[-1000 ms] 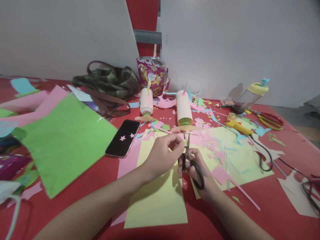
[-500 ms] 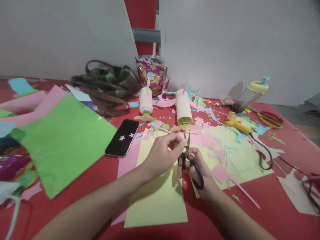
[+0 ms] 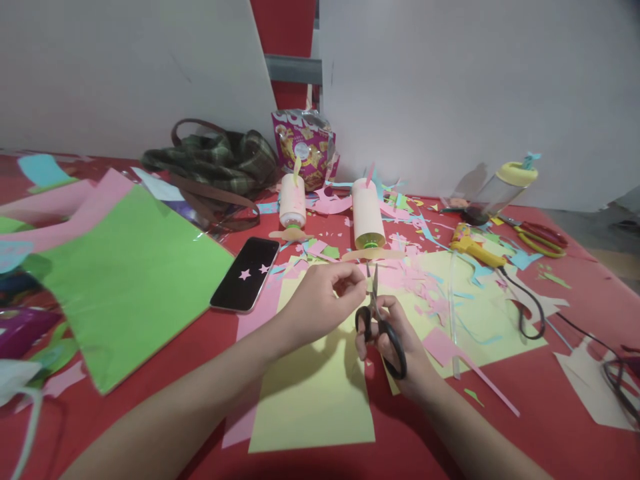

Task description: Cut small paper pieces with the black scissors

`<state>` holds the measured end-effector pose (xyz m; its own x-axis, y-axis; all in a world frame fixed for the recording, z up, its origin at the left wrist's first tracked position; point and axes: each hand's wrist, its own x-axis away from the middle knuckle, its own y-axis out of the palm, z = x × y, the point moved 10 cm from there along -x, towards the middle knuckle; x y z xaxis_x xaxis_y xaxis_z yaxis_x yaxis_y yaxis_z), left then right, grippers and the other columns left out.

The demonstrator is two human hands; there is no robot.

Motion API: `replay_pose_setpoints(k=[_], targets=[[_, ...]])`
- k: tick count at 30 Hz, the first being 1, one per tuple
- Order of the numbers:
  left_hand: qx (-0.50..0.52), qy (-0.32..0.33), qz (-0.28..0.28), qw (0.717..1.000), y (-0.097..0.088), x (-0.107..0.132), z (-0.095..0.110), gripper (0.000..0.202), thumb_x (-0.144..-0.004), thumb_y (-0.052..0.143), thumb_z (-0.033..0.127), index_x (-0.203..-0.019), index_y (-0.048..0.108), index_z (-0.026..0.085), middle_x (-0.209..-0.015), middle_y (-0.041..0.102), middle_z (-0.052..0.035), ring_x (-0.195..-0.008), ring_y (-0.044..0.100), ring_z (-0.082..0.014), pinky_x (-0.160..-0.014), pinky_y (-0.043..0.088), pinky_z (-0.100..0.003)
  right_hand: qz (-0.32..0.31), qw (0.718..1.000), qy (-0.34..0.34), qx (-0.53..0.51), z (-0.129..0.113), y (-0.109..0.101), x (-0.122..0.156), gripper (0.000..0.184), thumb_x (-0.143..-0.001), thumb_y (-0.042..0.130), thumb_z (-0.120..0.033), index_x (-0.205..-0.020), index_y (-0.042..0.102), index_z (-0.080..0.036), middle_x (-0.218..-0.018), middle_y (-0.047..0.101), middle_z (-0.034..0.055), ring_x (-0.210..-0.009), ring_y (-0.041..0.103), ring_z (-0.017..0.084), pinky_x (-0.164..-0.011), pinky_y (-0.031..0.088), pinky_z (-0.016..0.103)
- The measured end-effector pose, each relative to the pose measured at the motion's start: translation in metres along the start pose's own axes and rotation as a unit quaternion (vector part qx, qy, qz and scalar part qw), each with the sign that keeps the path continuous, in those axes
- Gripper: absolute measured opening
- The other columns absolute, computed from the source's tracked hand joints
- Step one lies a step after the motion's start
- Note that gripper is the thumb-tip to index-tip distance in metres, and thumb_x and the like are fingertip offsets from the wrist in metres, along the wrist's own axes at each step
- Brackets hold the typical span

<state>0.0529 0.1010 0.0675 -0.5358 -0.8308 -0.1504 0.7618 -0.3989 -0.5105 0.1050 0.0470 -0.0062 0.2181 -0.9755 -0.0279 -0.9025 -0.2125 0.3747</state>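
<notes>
My right hand [image 3: 397,340] grips black-handled scissors [image 3: 383,323], blades pointing up and away. My left hand [image 3: 320,300] is pinched shut on a tiny scrap held right at the blades; I cannot make out what it is. Both hands hover over a yellow paper sheet [image 3: 315,400] on the red table [image 3: 525,400]. Beyond the hands lie two paper-wrapped bottles [image 3: 367,213] [image 3: 293,203] on their sides amid pink and blue paper cuttings.
A black phone [image 3: 245,275] with pink stars lies left of the hands, beside a large green sheet [image 3: 125,280]. A yellow glue gun [image 3: 473,250] with cord, red-yellow scissors [image 3: 540,237], a clear bottle [image 3: 500,187], a plaid bag [image 3: 220,167] and a snack packet [image 3: 305,143] stand further back.
Both hands stay almost where they were; the left pinch has shifted slightly against the scissor blades. Nothing else on the table has moved.
</notes>
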Motion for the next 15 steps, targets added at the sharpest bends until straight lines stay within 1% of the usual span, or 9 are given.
replay_pose_setpoints(k=[4,9,15], targets=[[-0.012,-0.003,-0.014,1.000,0.0007,0.0001,-0.0012,0.016,-0.073,0.040,0.017,-0.060,0.048,0.013,-0.061,0.050,0.0020,-0.060,0.045,-0.0079,-0.057,0.036,-0.018,-0.005,1.000,0.002,-0.009,-0.0002,0.0008,0.0002,0.031,-0.070,0.053,-0.042,-0.086,0.034,-0.025,-0.077,0.044,-0.0013,-0.053,0.047,0.009,-0.048,0.035,0.022],[-0.021,-0.005,-0.035,0.999,0.0002,0.0000,-0.0020,0.018,-0.074,0.039,0.020,-0.057,0.043,0.014,-0.056,0.042,0.0034,-0.055,0.041,-0.0071,-0.053,0.034,-0.018,-0.013,1.000,0.013,-0.026,0.0030,0.0024,0.0007,0.032,-0.069,0.055,-0.041,-0.087,0.034,-0.025,-0.075,0.042,-0.0022,-0.050,0.045,0.007,-0.044,0.035,0.021],[-0.056,-0.005,-0.065,0.996,-0.0013,-0.0002,0.0007,0.017,-0.073,0.040,0.020,-0.057,0.044,0.014,-0.056,0.043,0.0033,-0.054,0.040,-0.0071,-0.052,0.033,-0.018,-0.019,0.999,0.023,-0.022,0.0027,0.0052,0.0010,0.033,-0.068,0.056,-0.041,-0.086,0.034,-0.025,-0.072,0.042,-0.0033,-0.049,0.044,0.006,-0.045,0.036,0.021]])
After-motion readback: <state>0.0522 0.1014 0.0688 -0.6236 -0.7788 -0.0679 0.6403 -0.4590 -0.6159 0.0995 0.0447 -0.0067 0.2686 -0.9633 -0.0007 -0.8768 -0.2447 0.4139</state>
